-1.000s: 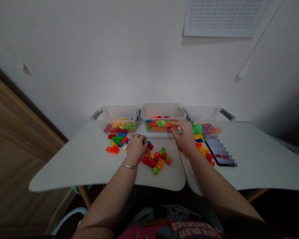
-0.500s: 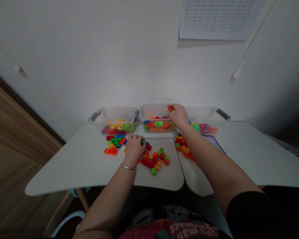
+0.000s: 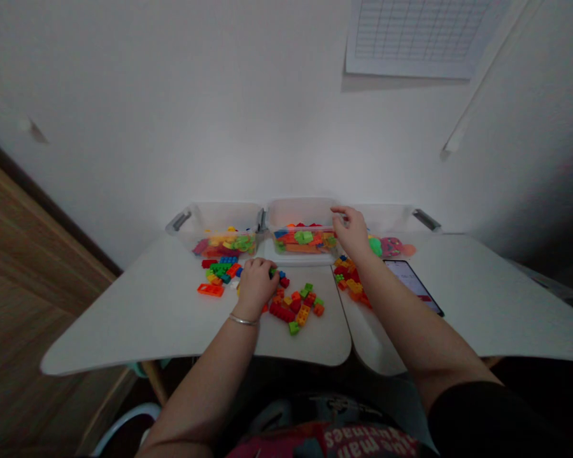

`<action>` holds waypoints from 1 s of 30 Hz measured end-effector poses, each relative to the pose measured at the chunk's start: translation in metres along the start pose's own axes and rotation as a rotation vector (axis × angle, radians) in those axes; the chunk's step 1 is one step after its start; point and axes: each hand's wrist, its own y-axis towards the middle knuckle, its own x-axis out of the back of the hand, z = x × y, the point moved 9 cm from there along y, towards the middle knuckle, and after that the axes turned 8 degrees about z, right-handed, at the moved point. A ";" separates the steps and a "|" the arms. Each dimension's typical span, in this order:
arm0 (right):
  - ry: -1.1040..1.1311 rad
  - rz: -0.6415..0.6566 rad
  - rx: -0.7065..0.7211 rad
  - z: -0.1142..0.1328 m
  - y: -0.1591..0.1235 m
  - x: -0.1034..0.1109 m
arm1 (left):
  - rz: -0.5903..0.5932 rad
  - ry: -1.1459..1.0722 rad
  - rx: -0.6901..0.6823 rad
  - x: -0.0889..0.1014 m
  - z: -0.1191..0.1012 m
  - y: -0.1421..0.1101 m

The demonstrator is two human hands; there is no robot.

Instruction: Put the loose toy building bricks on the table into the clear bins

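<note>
My left hand (image 3: pixel 256 287) rests on the white table among loose plastic building bricks, its fingertips on a small green brick (image 3: pixel 272 271), which is mostly hidden. A pile of red, orange, yellow and green bricks (image 3: pixel 293 310) lies just to its right. Another pile (image 3: pixel 219 270) and a flat orange plate (image 3: pixel 211 290) lie to its left. My right hand (image 3: pixel 351 233) hangs above the right corner of the middle clear plastic bin (image 3: pixel 300 213), which is full of bricks. Its fingers point left, and I cannot tell whether they hold anything.
A left clear bin (image 3: pixel 224 219) and a right clear bin (image 3: pixel 386 217) flank the middle one at the wall. A third brick pile (image 3: pixel 351 286) lies below my right forearm. Beyond it are a green ball (image 3: pixel 375 247), a pink toy (image 3: pixel 392 247) and a smartphone (image 3: pixel 413 286).
My right hand has moved down and to the right from above the middle bin, and the orange brick at its fingertips no longer shows. My left hand has stayed in place.
</note>
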 end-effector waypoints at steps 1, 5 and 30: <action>-0.004 -0.045 0.015 0.000 -0.013 0.007 | 0.006 0.001 0.002 0.000 0.000 0.000; -0.105 -0.059 0.036 -0.006 -0.071 0.017 | 0.015 -0.002 0.010 0.001 -0.001 -0.002; -0.659 0.459 -0.163 -0.036 -0.119 -0.038 | 0.015 -0.006 -0.008 -0.004 -0.001 0.002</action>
